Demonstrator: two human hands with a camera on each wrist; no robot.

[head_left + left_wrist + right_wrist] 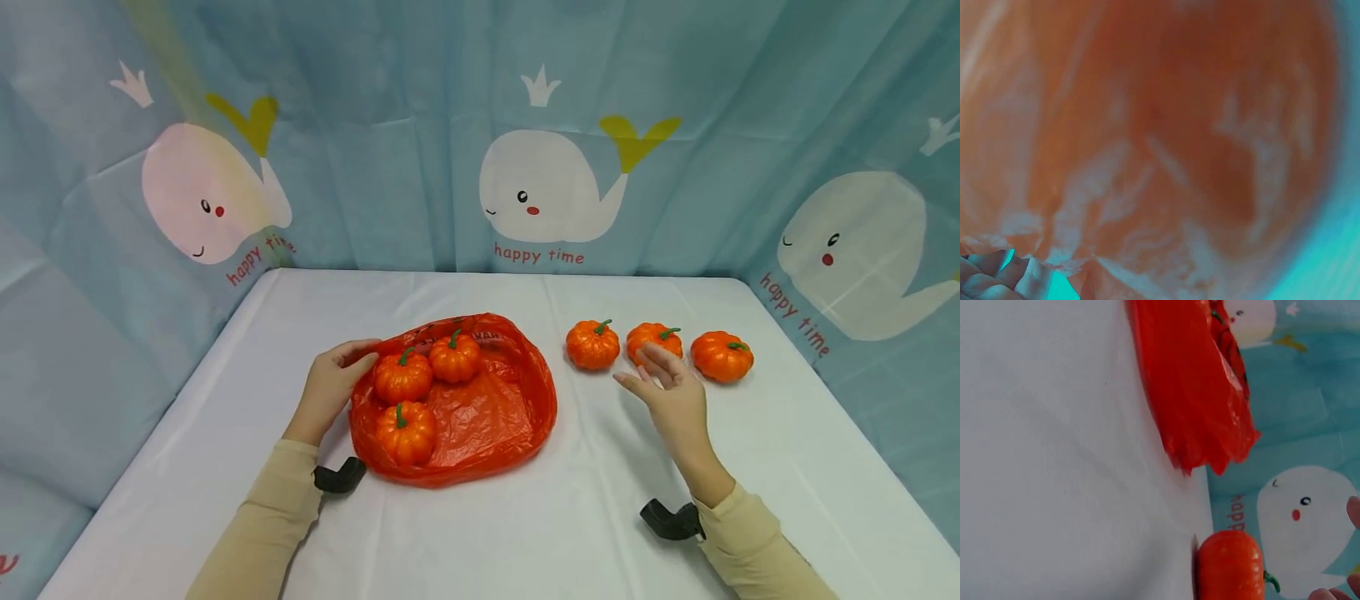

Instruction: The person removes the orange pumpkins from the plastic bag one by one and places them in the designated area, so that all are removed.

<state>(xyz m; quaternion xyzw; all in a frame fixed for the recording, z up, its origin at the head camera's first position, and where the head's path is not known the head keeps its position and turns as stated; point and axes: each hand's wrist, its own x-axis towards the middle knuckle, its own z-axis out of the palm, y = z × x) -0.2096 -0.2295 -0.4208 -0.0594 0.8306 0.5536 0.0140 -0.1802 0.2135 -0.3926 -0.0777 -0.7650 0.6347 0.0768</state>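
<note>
A red plastic bag (pixel 487 408) lies spread open on the table, and three small orange pumpkins with green stems sit in its left part, one of them the front pumpkin (pixel 406 433). My left hand (pixel 333 383) pinches the bag's left rim between thumb and fingers. In the left wrist view, the blurred bag wall (pixel 1160 156) fills most of the picture. My right hand (pixel 671 400) holds nothing, its fingers loosely bent. It overlaps the middle pumpkin (pixel 654 337), which stands between the left pumpkin (pixel 592 345) and the right pumpkin (pixel 722 357).
A white cloth covers the table (pixel 540 542). Behind and beside it hangs a blue curtain (pixel 420 192) printed with whales. Each wrist carries a black mount, such as the right mount (pixel 671 520).
</note>
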